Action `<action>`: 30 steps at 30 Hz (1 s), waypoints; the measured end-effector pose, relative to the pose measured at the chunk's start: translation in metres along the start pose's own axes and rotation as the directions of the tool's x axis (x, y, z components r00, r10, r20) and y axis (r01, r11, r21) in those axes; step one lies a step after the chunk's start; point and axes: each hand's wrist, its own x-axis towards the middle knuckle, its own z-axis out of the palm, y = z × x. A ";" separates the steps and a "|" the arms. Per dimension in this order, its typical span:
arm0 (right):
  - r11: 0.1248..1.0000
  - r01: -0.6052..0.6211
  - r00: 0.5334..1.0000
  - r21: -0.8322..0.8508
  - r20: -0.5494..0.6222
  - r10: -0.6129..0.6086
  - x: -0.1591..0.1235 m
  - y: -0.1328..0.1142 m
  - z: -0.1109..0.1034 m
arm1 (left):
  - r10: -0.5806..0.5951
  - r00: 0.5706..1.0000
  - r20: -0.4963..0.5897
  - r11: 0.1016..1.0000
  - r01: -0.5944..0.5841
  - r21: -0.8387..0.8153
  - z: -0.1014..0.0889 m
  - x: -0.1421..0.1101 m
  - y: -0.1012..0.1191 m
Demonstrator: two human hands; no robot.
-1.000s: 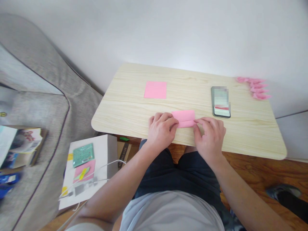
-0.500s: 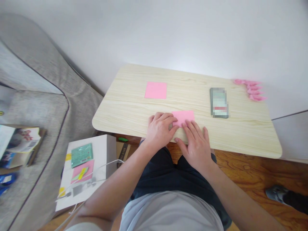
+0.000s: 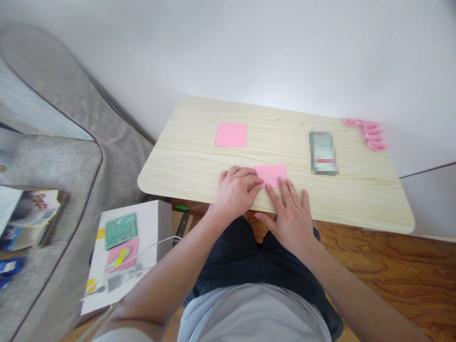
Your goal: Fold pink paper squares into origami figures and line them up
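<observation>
A folded pink sheet of paper (image 3: pixel 271 174) lies near the front edge of the table, a narrow rectangle with its long side running across. At its left end is my left hand (image 3: pixel 235 191), fingers curled, with thumb and forefinger pinched together on the paper's near left corner. My right hand (image 3: pixel 294 216) rests with fingers spread, the fingertips touching the paper's near edge and the thumb pointing left off the table edge. Farther back on the table a square pink sheet (image 3: pixel 231 135) lies flat, apart from both hands.
A phone (image 3: pixel 322 154) with a blurred screen lies right of the hands. Several folded pink paper pieces (image 3: pixel 374 134) sit at the table's back right. A white box (image 3: pixel 146 223) with a green packet (image 3: pixel 121 231) and cables stands lower left, beside a grey sofa (image 3: pixel 121 156).
My right fingers have spread farther apart on the paper. My left thumb has closed in toward the forefinger. A shoe at the lower right is out of view now.
</observation>
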 end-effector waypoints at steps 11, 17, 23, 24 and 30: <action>1.000 -0.023 0.996 0.018 -0.082 0.024 -0.018 0.011 0.000 | 0.017 1.000 0.011 1.000 -0.016 -0.016 -0.001 -0.002 0.000; 0.989 0.031 0.981 0.142 -0.195 -0.003 -0.044 0.007 -0.006 | 0.135 0.988 0.074 0.989 -0.130 -0.069 -0.005 -0.004 0.004; 0.973 0.140 0.961 0.186 -0.261 -0.088 -0.043 0.021 -0.006 | 0.213 0.968 0.133 0.976 -0.203 -0.083 -0.005 -0.008 0.011; 0.968 0.161 0.958 0.192 -0.266 -0.107 -0.041 0.023 -0.007 | 0.214 0.968 0.129 0.976 -0.206 -0.074 -0.005 -0.009 0.012; 0.931 0.222 0.961 0.290 -0.225 -0.159 -0.016 0.022 -0.017 | 0.217 0.970 0.108 0.976 -0.213 -0.048 -0.009 -0.024 0.015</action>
